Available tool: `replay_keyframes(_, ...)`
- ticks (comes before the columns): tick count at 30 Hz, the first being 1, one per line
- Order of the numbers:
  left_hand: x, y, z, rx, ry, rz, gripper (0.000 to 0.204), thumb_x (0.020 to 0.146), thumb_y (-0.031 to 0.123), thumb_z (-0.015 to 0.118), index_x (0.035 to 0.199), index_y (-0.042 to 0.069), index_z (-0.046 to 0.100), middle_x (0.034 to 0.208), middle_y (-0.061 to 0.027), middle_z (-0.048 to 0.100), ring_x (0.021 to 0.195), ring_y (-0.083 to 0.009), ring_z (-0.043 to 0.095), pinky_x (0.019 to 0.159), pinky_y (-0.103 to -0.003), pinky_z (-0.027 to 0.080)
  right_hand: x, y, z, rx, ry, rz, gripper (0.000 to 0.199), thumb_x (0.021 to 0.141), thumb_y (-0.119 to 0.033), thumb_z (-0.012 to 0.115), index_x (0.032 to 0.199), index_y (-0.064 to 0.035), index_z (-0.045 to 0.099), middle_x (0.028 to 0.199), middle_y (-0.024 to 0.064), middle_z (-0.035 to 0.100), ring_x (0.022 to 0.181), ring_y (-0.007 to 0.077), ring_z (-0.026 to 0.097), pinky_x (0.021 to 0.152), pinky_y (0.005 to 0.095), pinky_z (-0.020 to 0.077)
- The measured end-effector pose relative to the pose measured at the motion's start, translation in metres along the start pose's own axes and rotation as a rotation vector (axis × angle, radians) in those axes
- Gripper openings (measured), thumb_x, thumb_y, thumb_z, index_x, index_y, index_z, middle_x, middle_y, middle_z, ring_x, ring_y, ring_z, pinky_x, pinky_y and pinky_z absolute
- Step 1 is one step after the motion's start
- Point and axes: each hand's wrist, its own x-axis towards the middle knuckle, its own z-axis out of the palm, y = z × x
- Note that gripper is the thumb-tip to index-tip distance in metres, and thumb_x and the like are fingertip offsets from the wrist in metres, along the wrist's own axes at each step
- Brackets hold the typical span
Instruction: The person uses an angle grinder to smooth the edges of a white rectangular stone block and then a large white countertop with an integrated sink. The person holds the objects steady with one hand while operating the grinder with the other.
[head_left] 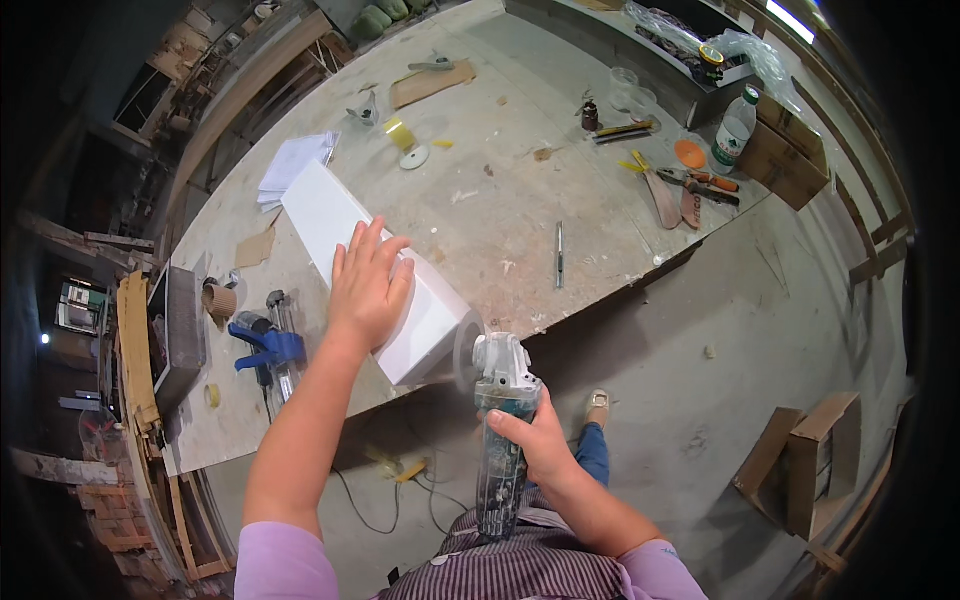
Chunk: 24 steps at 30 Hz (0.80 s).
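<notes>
A long white box-shaped piece (425, 309) lies slantwise on the worktable, its near end at the table's front edge. My left hand (370, 275) rests flat on its top, fingers stretched out. My right hand (537, 435) is wrapped around the dark body of an angle grinder (503, 400). The grinder's grey disc (466, 352) stands upright at the near right corner of the white piece; whether it touches, I cannot tell. Part of the right hand's fingers is hidden behind the tool.
A utility knife (559, 256) lies on the worktable (480, 230). Pliers (700, 186) and a plastic bottle (735, 130) are at the right. White papers (297, 163) lie beyond the white piece. A blue caulking gun (268, 342) is at the left. Cables (395, 500) run on the floor.
</notes>
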Motion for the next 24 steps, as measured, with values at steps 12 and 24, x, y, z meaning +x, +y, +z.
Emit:
replay_keyframes(12,0.001,0.001,0.002,0.045,-0.005,0.016,0.034,0.096,0.03,0.049,0.126,0.015,0.058,0.153,-0.0171,0.036,0.144,-0.0377,0.027,0.117,-0.055,0.015,0.01,0.008,-0.014,0.016,0.042,0.096,0.056,0.084,-0.014,0.073,0.127,-0.0038,0.039,0.101,0.013,0.062,0.08,0.0213,0.066,0.071,0.037,0.0565)
replay_keyframes(24,0.0,0.001,-0.001,0.054,-0.011,0.017,0.035,0.097,0.032,0.048,0.126,0.015,0.058,0.153,-0.0177,0.036,0.144,-0.0383,0.028,0.117,-0.055,0.017,0.0,-0.001,-0.004,-0.084,-0.004,-0.006,0.067,0.083,-0.011,0.077,0.129,0.0015,0.028,0.11,0.014,0.058,0.09,0.0182,0.063,0.078,0.0359,0.0562)
